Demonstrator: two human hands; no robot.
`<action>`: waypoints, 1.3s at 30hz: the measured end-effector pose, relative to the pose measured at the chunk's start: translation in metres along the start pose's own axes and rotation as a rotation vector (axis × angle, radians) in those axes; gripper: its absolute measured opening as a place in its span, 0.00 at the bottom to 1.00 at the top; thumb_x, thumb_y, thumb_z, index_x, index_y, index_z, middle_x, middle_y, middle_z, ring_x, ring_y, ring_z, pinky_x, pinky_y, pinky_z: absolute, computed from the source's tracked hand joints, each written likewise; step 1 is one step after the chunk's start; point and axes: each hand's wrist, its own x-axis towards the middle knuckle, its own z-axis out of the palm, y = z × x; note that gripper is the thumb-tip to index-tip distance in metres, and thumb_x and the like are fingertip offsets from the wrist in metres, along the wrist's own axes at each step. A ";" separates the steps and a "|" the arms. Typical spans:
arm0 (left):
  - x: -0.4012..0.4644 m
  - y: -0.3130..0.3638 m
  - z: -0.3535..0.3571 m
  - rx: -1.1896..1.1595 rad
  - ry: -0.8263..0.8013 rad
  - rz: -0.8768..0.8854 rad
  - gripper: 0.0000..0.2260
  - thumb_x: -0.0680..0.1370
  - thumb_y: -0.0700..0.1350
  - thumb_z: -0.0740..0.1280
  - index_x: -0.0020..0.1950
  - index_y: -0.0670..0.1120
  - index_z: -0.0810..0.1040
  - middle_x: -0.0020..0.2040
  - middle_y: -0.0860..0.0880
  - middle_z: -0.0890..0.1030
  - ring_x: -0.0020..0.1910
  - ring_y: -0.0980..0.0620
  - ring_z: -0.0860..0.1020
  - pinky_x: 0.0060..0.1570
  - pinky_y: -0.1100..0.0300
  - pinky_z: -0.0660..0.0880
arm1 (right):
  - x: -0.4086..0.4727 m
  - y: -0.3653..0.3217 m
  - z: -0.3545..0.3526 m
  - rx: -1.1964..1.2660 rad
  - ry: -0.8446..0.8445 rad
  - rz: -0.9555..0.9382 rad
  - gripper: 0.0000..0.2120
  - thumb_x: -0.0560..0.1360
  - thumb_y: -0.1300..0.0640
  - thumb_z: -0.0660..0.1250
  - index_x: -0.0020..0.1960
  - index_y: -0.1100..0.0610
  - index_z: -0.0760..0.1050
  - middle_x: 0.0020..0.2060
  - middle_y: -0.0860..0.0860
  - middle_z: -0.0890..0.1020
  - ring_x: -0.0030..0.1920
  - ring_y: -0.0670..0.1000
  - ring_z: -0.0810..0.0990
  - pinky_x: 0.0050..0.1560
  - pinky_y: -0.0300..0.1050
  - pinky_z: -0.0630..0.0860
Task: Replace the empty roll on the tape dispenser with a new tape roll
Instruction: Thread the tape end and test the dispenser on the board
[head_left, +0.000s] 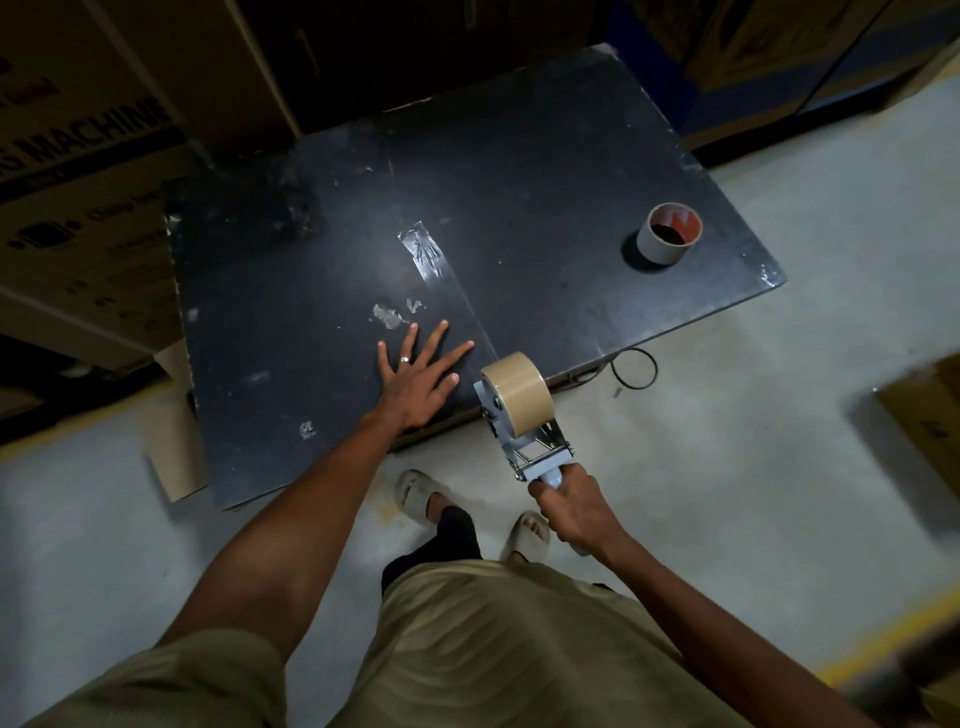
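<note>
The right hand (571, 506) is closed tight around the handle of the tape dispenser (524, 436), holding it off the near edge of the black table (545, 171), with the new tape roll (519, 392) already seated on its hub. The left hand (423, 376) lies flat and open on the tabletop, fingers spread, holding nothing. The empty roll (669, 234) stands on end near the far right corner of the table, well apart from both hands. A strip of clear tape (441, 270) appears to run across the table toward the dispenser, though whether it is joined to the new roll is hard to tell. The swap looks close to finished. From here the risk is that the tape has not been fed properly past the roller and blade, so it would stick back onto the roll; a roll not pushed fully home could also slip sideways off the hub when pulled
</note>
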 end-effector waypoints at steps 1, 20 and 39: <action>0.000 0.000 0.000 0.000 -0.005 -0.001 0.22 0.83 0.60 0.48 0.75 0.72 0.45 0.81 0.60 0.39 0.80 0.44 0.37 0.70 0.27 0.36 | 0.000 -0.001 0.000 -0.003 0.004 0.000 0.14 0.78 0.60 0.66 0.34 0.53 0.71 0.27 0.49 0.76 0.26 0.44 0.73 0.28 0.39 0.69; -0.002 0.003 0.001 -0.007 0.009 -0.016 0.22 0.83 0.60 0.48 0.76 0.72 0.45 0.81 0.59 0.39 0.80 0.44 0.37 0.69 0.28 0.36 | 0.001 -0.005 0.002 -0.074 0.009 -0.024 0.13 0.77 0.59 0.66 0.35 0.50 0.69 0.30 0.47 0.76 0.31 0.46 0.74 0.31 0.39 0.67; -0.005 0.007 -0.002 0.005 0.011 -0.027 0.22 0.84 0.60 0.49 0.76 0.71 0.45 0.81 0.58 0.40 0.80 0.43 0.38 0.70 0.28 0.36 | 0.012 0.013 0.010 -0.069 0.004 -0.012 0.09 0.73 0.50 0.64 0.39 0.56 0.73 0.34 0.54 0.82 0.34 0.53 0.81 0.34 0.44 0.75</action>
